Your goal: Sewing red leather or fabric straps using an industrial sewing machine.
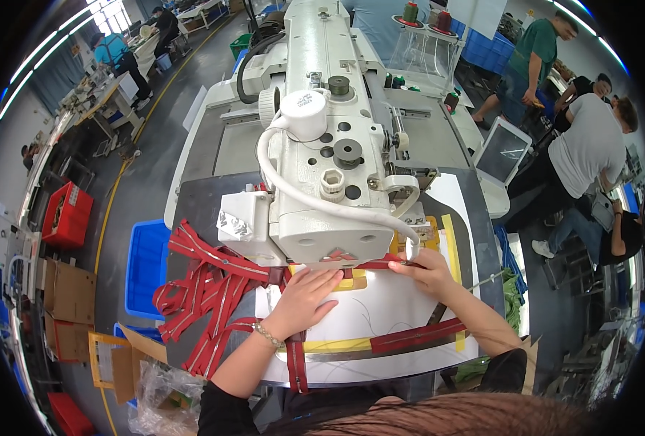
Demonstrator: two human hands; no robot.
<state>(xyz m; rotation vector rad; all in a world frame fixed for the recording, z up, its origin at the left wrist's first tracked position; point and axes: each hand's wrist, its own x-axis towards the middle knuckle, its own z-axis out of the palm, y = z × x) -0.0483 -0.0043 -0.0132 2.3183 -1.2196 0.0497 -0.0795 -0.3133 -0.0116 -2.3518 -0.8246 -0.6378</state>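
Observation:
A white industrial sewing machine (322, 203) stands over a white board (351, 320) with yellow tape strips. My left hand (308, 298) lies flat, fingers stretched, at a red zipper strip and yellow template (351, 284) beneath the machine head. My right hand (426, 276) pinches the red zipper strip (373, 264) beside the white hose. A tangled pile of red zippers (199, 276) lies to the left, with one strip hanging over the front edge below my left hand. Another red piece (413, 334) lies on the board at front right.
A blue crate (144, 269), cardboard boxes (68, 309) and a red crate (68, 218) are left. Thread cones (442, 22) stand behind on the machine. Co-workers (581, 145) occupy the right, near a screen (501, 152); others (122, 58) work at far left.

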